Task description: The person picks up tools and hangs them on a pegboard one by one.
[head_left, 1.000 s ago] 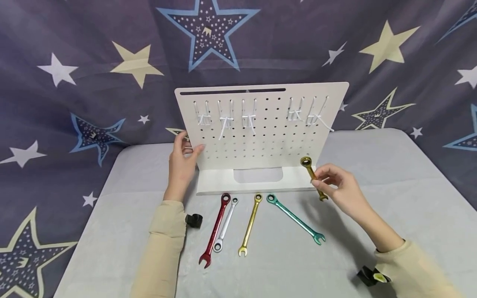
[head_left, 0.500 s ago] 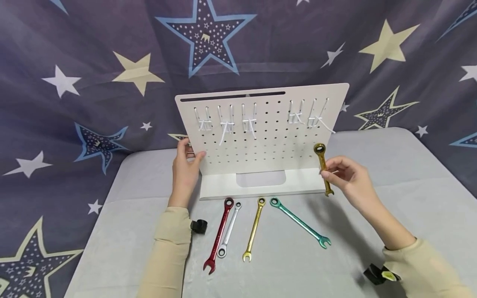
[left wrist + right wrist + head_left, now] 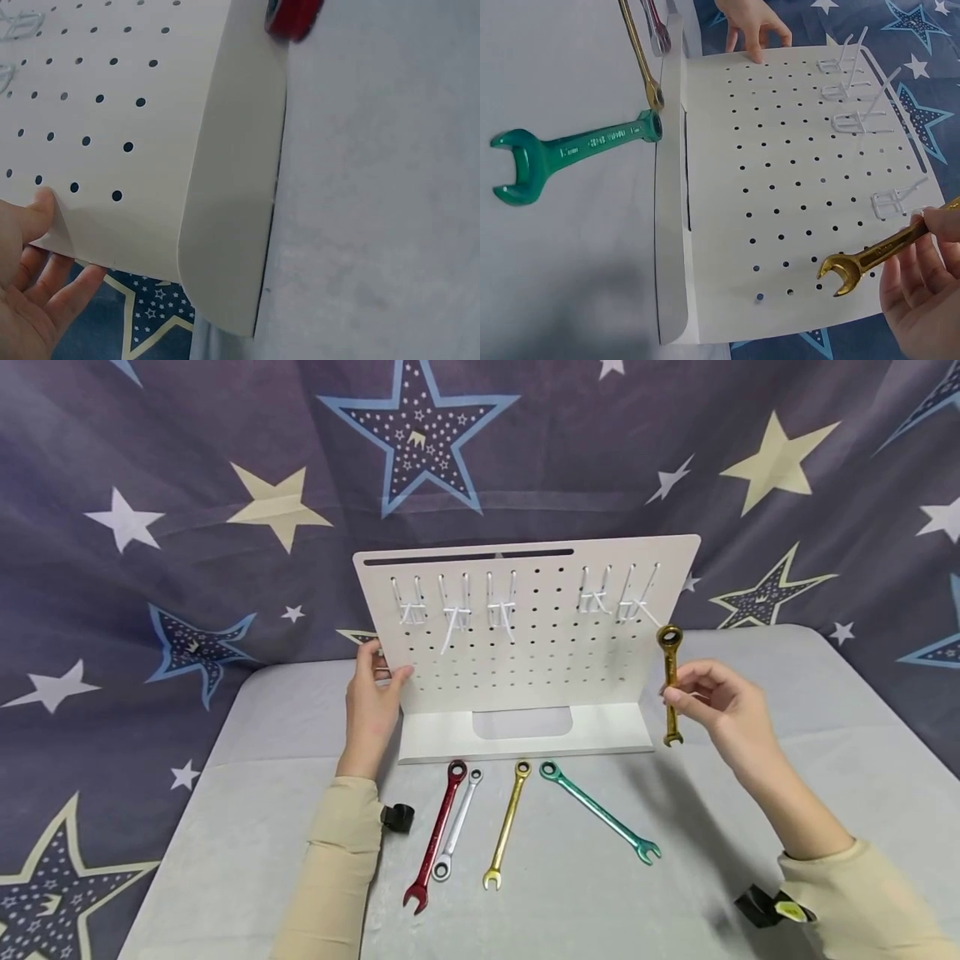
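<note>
A white pegboard point(image 3: 517, 697) stands upright on its base. My left hand point(image 3: 371, 714) grips its left edge, thumb on the front face and fingers behind, as the left wrist view also shows with the hand point(image 3: 37, 307) at the edge. Between thumb and fingers, my right hand point(image 3: 735, 718) pinches a dark gold combination wrench point(image 3: 671, 667) by its shank, ring end up and open jaw down. The wrench's ring end overlaps the tip of the rightmost white hook point(image 3: 633, 607) in the head view. In the right wrist view, the gold wrench's point(image 3: 889, 250) open end lies over the board's lower right.
Several more hooks, such as the left one point(image 3: 411, 610), line the board's upper part. In front of the base point(image 3: 435, 743) lie a red wrench point(image 3: 437, 835), a silver wrench point(image 3: 459, 827), a yellow-gold wrench point(image 3: 507, 827) and a green wrench point(image 3: 600, 812). A star-patterned cloth point(image 3: 585, 460) hangs behind.
My right hand has moved right and up with the gold wrench, which has turned nearly upright. The left hand keeps its grip on the board's edge.
</note>
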